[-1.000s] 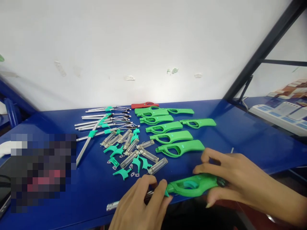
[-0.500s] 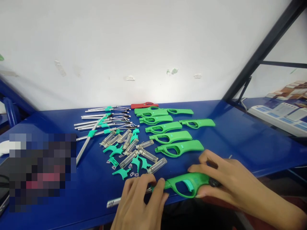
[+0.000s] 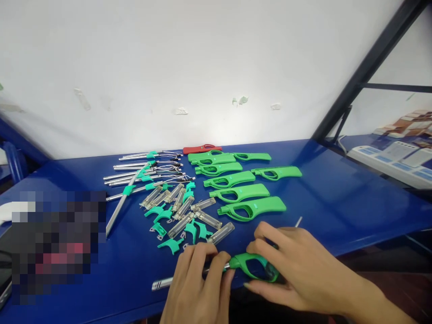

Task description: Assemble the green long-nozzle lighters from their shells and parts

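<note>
At the near edge of the blue table (image 3: 337,202), my right hand (image 3: 297,265) covers and grips a green lighter handle (image 3: 251,265). Only the handle's trigger end shows from under the fingers. My left hand (image 3: 197,283) pinches the silver metal tube (image 3: 162,284) that runs into the handle's left end. Beyond my hands lie several more green handle shells (image 3: 251,208) in a column. Left of them are clear fuel tanks (image 3: 221,233) and teal triggers (image 3: 171,245).
Several metal tubes with wires (image 3: 141,173) lie at the back left. One red handle (image 3: 201,148) sits by the white wall. A blurred dark patch (image 3: 57,240) covers the left of the table. A black frame post (image 3: 364,72) rises at right, with boxes (image 3: 394,155) beyond.
My right hand slid left along the green handle and now covers most of it. The handle and tube shifted slightly left with it. My left hand kept its pinch on the tube.
</note>
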Tool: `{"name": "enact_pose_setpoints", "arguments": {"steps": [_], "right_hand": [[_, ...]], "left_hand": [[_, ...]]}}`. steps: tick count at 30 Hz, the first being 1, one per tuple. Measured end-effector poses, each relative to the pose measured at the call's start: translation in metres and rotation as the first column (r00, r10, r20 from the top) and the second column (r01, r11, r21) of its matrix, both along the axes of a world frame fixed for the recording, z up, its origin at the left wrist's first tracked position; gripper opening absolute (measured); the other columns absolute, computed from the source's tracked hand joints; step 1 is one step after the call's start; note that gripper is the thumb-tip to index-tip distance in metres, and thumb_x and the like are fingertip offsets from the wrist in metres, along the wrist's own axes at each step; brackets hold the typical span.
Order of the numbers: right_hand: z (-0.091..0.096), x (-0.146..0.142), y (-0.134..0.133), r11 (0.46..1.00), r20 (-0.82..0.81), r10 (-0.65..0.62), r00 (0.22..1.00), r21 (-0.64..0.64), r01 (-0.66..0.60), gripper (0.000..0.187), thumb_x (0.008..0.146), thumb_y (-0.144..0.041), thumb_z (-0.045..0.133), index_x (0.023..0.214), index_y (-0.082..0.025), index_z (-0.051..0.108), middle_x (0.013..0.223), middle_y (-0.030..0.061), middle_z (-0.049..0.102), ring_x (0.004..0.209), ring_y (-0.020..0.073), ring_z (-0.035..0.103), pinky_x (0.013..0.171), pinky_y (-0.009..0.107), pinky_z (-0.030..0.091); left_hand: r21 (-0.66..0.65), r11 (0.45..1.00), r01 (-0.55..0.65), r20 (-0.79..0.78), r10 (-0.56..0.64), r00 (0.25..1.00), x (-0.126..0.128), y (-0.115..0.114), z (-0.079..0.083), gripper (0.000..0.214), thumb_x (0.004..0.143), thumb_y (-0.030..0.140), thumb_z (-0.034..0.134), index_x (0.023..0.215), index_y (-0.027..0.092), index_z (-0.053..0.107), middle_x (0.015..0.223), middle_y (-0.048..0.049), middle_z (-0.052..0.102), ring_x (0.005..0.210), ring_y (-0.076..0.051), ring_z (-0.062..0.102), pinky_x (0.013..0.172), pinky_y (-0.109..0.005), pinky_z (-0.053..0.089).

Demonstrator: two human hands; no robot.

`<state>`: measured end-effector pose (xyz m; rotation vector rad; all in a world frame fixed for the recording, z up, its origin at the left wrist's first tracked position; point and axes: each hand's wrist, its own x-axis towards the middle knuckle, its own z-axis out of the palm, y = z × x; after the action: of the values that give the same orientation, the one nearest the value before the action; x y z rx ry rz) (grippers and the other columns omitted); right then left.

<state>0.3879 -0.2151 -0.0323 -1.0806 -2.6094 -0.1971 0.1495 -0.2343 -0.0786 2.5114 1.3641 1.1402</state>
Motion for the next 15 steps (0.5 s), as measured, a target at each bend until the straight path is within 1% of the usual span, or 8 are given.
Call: {"name": "enact_pose_setpoints", "arguments": {"steps": [2, 6, 10, 15], "right_hand": [[-0.002, -0.003, 0.002, 1.0, -0.01, 0.003, 1.0, 0.029, -0.003, 0.025, 0.11, -0.044, 0.052, 0.099, -0.024, 0.062, 0.092, 0.0022, 0.064, 0.062, 0.0204, 0.063, 0.054, 0.035, 0.048], [-0.009, -0.004, 0.005, 0.995, -0.051, 0.029, 0.998, 0.093, -0.024, 0.016, 0.104, -0.034, 0.056, 0.094, -0.023, 0.062, 0.085, 0.0003, 0.062, 0.063, 0.0185, 0.061, 0.055, 0.033, 0.045], [-0.012, -0.003, 0.008, 0.993, -0.078, 0.035, 0.996, 0.115, -0.025, 0.014, 0.102, -0.032, 0.057, 0.095, -0.022, 0.064, 0.085, 0.0007, 0.064, 0.065, 0.0179, 0.062, 0.057, 0.032, 0.043], [-0.01, -0.002, 0.009, 0.995, -0.057, 0.03, 0.998, 0.1, -0.025, 0.014, 0.1, -0.032, 0.056, 0.094, -0.023, 0.065, 0.083, 0.0003, 0.064, 0.063, 0.0176, 0.061, 0.057, 0.032, 0.043]], "left_hand": [[0.0, 1.0, -0.007, -0.01, 0.007, 1.0, 0.001, -0.001, 0.0, 0.02, 0.109, 0.011, 0.055, 0.123, 0.022, 0.062, 0.112, -0.0087, 0.061, 0.102, -0.027, 0.062, 0.088, -0.044, 0.06], [-0.002, 1.0, -0.023, -0.035, 0.023, 0.999, 0.002, -0.002, 0.0, 0.019, 0.109, 0.011, 0.055, 0.124, 0.021, 0.062, 0.111, -0.0089, 0.062, 0.101, -0.027, 0.063, 0.087, -0.044, 0.061], [0.004, 0.999, -0.042, -0.059, 0.042, 0.997, 0.002, -0.001, 0.002, 0.017, 0.109, 0.014, 0.055, 0.121, 0.021, 0.064, 0.109, -0.0084, 0.064, 0.099, -0.026, 0.065, 0.086, -0.043, 0.063], [0.008, 0.999, -0.045, -0.059, 0.045, 0.997, 0.002, -0.001, 0.004, 0.017, 0.11, 0.015, 0.053, 0.121, 0.022, 0.064, 0.108, -0.0083, 0.065, 0.097, -0.025, 0.068, 0.085, -0.042, 0.064]]}}
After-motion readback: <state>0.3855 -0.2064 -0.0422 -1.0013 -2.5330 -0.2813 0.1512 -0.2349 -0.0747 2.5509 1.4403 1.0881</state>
